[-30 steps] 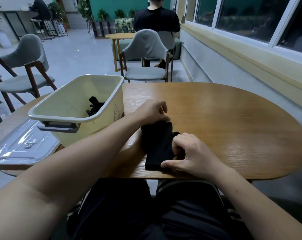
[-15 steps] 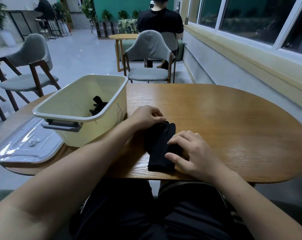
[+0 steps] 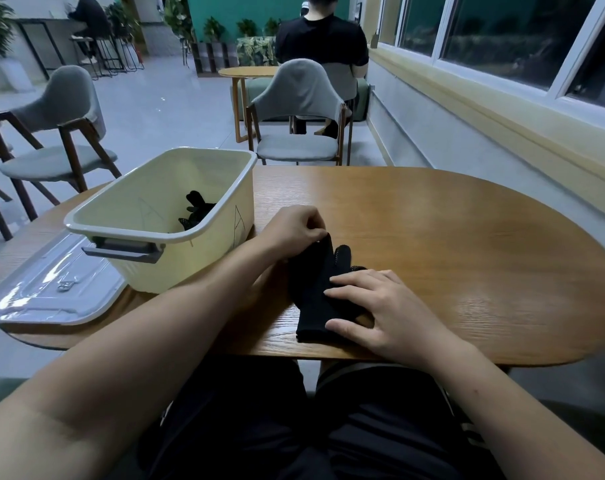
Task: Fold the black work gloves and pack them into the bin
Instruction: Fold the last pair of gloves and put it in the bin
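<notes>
A black work glove [image 3: 314, 292] lies on the wooden table [image 3: 450, 258] near its front edge, cuff toward me. My left hand [image 3: 294, 228] pinches the glove's fingertip end and lifts it off the table. My right hand [image 3: 380, 310] lies flat with straight fingers on the glove's cuff half, pressing it down. To the left stands a cream plastic bin [image 3: 148, 216] with a grey handle; another black glove [image 3: 197, 211] lies inside it.
A clear plastic lid [image 3: 51, 285] lies at the table's left edge beside the bin. Grey chairs [image 3: 297, 133] stand beyond the table and to the left. A person in black sits at a further table. A window wall runs along the right.
My left hand has raised the glove's fingertip end from the table. My right hand has spread flatter over the cuff half.
</notes>
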Demonstrator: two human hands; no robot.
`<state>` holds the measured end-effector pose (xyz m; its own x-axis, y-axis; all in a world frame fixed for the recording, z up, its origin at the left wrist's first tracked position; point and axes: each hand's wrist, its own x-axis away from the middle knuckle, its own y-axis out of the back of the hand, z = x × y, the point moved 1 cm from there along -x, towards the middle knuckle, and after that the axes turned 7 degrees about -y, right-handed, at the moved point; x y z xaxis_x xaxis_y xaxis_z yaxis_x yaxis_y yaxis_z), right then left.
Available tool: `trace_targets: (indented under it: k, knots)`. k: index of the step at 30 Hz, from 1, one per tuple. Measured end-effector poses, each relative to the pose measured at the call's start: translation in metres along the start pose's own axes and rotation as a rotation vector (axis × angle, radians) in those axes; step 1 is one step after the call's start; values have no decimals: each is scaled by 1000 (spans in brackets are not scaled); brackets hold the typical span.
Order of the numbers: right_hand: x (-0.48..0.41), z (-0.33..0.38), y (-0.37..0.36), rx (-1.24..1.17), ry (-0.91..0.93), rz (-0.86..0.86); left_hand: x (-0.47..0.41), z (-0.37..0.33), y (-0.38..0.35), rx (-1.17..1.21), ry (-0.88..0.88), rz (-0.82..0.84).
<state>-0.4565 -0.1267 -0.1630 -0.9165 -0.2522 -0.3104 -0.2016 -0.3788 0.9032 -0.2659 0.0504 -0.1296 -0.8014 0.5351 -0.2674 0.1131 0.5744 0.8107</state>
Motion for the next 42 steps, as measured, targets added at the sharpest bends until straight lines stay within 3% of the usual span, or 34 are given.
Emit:
trace_targets:
  k: [3, 15, 24, 36, 42]
  knots:
    - [0, 1, 1, -1, 0, 1, 0, 1, -1, -99, -30, 57]
    - [0, 2, 2, -17, 4, 1, -12, -18, 4, -94, -39, 206]
    - [1, 0, 1, -24, 1, -10, -6, -7, -7, 56, -13, 95]
    - [0, 0, 1, -40, -7, -9, 24, 28, -5, 57, 91, -85]
    - [1, 0, 2, -42, -8, -2, 26, 23, -7, 128, 96, -77]
